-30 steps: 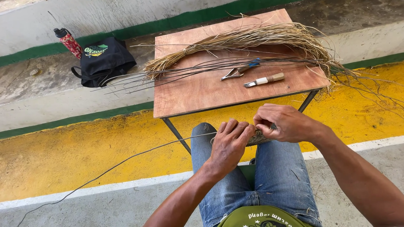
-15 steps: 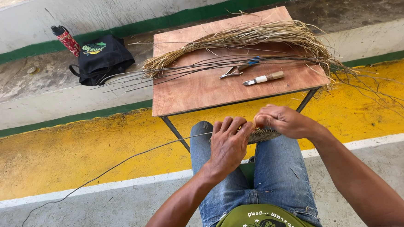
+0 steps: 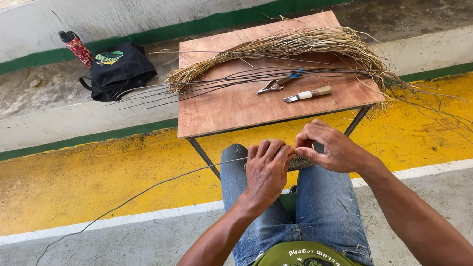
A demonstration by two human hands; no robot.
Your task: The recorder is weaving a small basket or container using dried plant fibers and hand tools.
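Your left hand (image 3: 266, 169) and right hand (image 3: 330, 147) are pressed together over your knees, both pinching a small woven piece (image 3: 300, 162) with a long strand (image 3: 116, 208) trailing left; ahead, a plywood table (image 3: 230, 109) carries a dry grass bundle (image 3: 291, 46), pliers (image 3: 277, 83) and a knife (image 3: 307, 94)

On the wooden table (image 3: 230, 109) we note pliers (image 3: 276, 83) and a knife (image 3: 307, 95); behind it, a black bag (image 3: 117, 69) beside a red bottle (image 3: 77, 48).
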